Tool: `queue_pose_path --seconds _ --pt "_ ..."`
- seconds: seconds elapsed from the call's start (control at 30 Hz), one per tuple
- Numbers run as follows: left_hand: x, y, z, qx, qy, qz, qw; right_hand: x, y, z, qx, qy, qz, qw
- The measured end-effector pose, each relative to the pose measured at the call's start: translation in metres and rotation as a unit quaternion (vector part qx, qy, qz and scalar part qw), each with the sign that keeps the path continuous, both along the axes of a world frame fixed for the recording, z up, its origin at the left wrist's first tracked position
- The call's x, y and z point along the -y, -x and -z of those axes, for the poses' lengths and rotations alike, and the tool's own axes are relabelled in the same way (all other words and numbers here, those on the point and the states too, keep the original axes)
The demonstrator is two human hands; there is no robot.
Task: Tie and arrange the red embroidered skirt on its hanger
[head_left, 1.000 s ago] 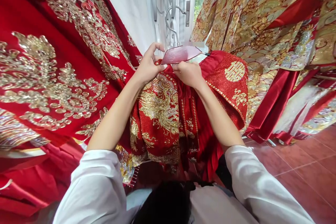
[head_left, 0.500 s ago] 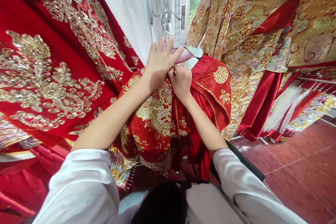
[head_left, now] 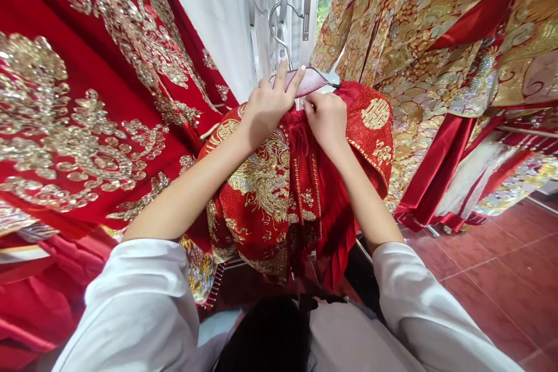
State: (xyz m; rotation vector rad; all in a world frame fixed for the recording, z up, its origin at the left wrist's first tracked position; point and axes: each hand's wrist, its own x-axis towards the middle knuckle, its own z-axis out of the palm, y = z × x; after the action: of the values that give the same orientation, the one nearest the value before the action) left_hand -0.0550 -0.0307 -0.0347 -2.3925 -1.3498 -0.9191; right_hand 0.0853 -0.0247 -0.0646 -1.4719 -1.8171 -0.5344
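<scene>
A red garment (head_left: 279, 186) with gold dragon embroidery hangs in front of me from a pinkish hanger (head_left: 310, 82) with a metal hook (head_left: 279, 29). My left hand (head_left: 265, 106) grips the hanger's left end, fingers stretched over its top edge. Just right of it, my right hand (head_left: 325, 119) is closed on the red cloth at the garment's neck below the hanger. Both forearms are bare, coming out of white sleeves.
A large red robe (head_left: 87, 116) with gold and sequin embroidery fills the left side. Gold and red robes (head_left: 427, 40) hang on the right above a red tiled floor (head_left: 501, 279). A white window frame (head_left: 283, 6) stands straight ahead.
My left hand has slid along the hanger's top and my right hand has shifted right on the neck cloth. The garment and hanger have swung slightly in view.
</scene>
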Motion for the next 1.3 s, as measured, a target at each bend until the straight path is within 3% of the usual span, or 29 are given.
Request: queue_pose_path --seconds 0.27,0.43,0.6,0.7,0.87,0.97,1.03,1.1,1.17,1.23,1.3 --pt "0.001 -0.003 0.0 -0.006 0.013 -0.046 0.999 -0.014 0.005 -0.018 0.068 0.073 -0.02 0.995" --pt "0.004 0.002 0.001 -0.01 0.003 -0.019 1.0 -0.018 0.02 -0.001 0.027 0.042 0.013 0.999" --pt "-0.007 -0.008 -0.003 -0.038 -0.152 0.017 0.987 -0.024 0.025 0.012 -0.029 0.006 0.041 0.999" --pt "-0.024 -0.018 -0.01 -0.086 -0.112 0.06 0.988 -0.027 0.025 0.014 -0.063 -0.017 0.044 0.997" --pt "-0.04 -0.028 -0.011 0.003 -0.097 0.06 0.993 -0.014 0.02 0.013 -0.049 -0.016 0.036 0.998" --pt "-0.039 -0.031 -0.005 0.026 -0.101 0.067 0.992 0.005 0.003 0.0 -0.02 -0.028 0.047 0.998" --pt "-0.04 -0.032 -0.002 0.038 -0.11 0.076 0.99 0.012 -0.016 -0.02 -0.026 -0.084 0.068 0.994" --pt "-0.043 -0.032 0.0 0.052 -0.121 0.093 0.987 0.006 -0.037 -0.046 -0.034 -0.111 0.045 0.992" --pt "-0.046 -0.031 0.001 0.051 -0.125 0.107 0.985 -0.013 -0.055 -0.072 -0.005 0.001 -0.039 0.999" --pt "-0.045 -0.03 0.001 0.026 -0.118 0.103 0.987 -0.041 -0.066 -0.089 0.023 0.201 -0.114 0.973" --pt "-0.041 -0.031 0.0 -0.005 -0.11 0.066 0.992 -0.069 -0.069 -0.096 -0.043 0.291 -0.13 0.947"
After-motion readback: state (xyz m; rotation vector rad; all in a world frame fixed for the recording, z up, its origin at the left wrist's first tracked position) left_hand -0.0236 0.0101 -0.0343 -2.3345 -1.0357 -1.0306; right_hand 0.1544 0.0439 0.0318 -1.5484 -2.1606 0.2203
